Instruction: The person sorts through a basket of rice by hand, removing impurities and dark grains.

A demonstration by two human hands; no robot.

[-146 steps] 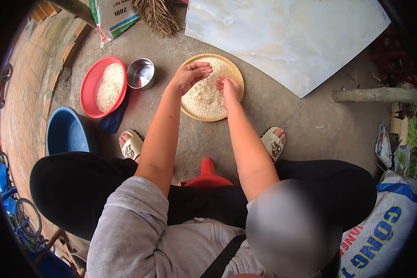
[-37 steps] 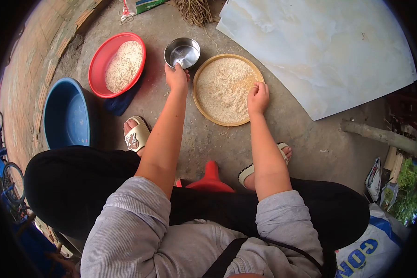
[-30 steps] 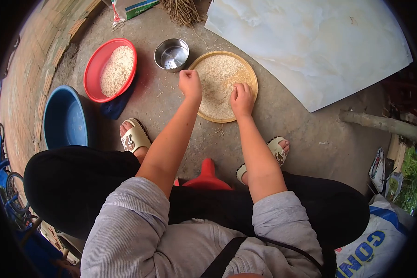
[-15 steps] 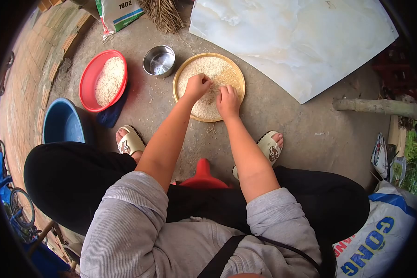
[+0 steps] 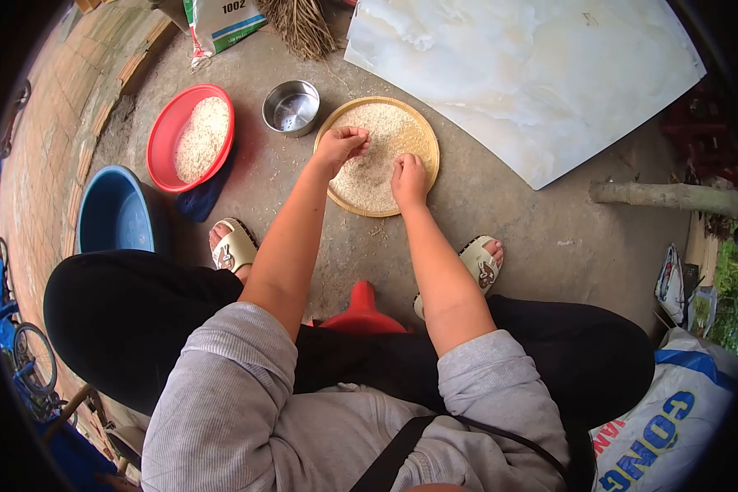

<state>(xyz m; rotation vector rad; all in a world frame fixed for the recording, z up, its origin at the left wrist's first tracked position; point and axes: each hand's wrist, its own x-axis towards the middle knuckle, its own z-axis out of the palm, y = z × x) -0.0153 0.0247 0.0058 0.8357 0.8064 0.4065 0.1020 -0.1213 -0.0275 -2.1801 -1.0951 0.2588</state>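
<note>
A round woven tray lies on the ground in front of me, spread with pale rice grains that thin out toward its right side. My left hand hovers over the tray's left part, thumb and fingertips pinched together. Over the lower right part is my right hand, its fingers curled closed. Anything between the fingertips of either hand is too small to make out. Just left of the tray stands a steel bowl with a few specks inside.
A red basin holding more rice tilts on dark blue cloth. Near my left knee stands a blue tub. A marbled sheet covers the upper right, above a wooden pole. A straw broom lies beyond the tray.
My left hand has shifted slightly up and away from my right hand, widening the gap between them. The right hand's fingers have curled in more. The view has shifted slightly.
</note>
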